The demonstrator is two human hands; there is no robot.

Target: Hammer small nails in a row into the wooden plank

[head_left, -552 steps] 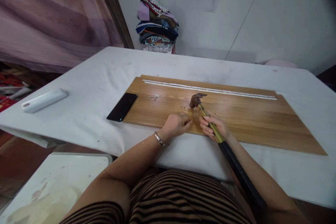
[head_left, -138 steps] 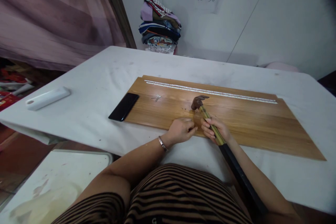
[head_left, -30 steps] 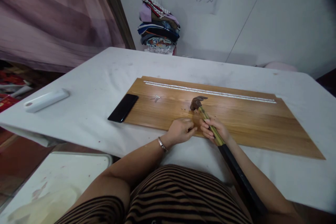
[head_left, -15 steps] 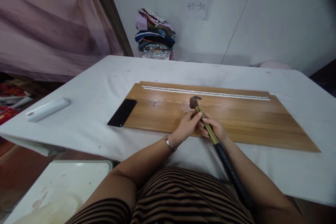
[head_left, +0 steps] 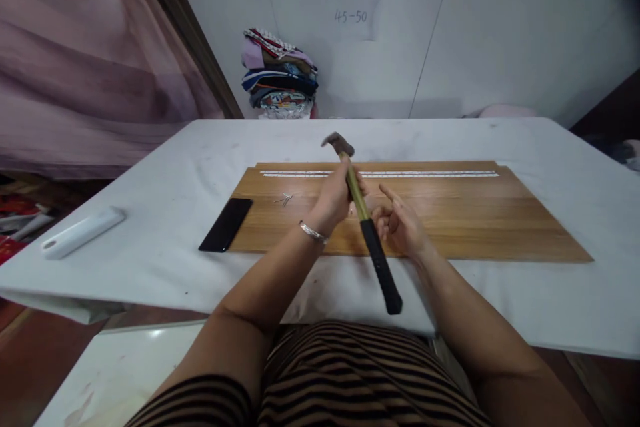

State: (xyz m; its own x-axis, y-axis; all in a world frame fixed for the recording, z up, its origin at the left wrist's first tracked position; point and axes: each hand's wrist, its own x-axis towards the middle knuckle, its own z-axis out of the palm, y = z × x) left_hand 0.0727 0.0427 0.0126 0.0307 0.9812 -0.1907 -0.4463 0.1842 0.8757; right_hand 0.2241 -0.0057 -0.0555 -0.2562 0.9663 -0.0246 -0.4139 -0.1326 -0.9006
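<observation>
A claw hammer (head_left: 381, 263) with a rusty head, yellow shaft and black grip is held up over the wooden board (head_left: 465, 213). My left hand (head_left: 333, 199) is wrapped round its shaft just below the head. The black grip slants down toward me. My right hand (head_left: 406, 223) is just right of the shaft, apart from it, with the index finger stretched out and the other fingers loosely bent. I see nothing in it. Several small nails (head_left: 285, 199) lie on the board left of my left hand. My left hand and the hammer hide part of the board's middle.
A black phone (head_left: 226, 224) rests at the board's left end. Two white measuring strips (head_left: 430, 175) run along its far edge. A white-handled object (head_left: 83, 232) lies on the white-covered table (head_left: 165, 180). Folded clothes (head_left: 281, 73) are stacked by the wall behind.
My left hand has raised the hammer and shifted it left, and its head has turned so the claw points left. My right hand has let go of the shaft and opened.
</observation>
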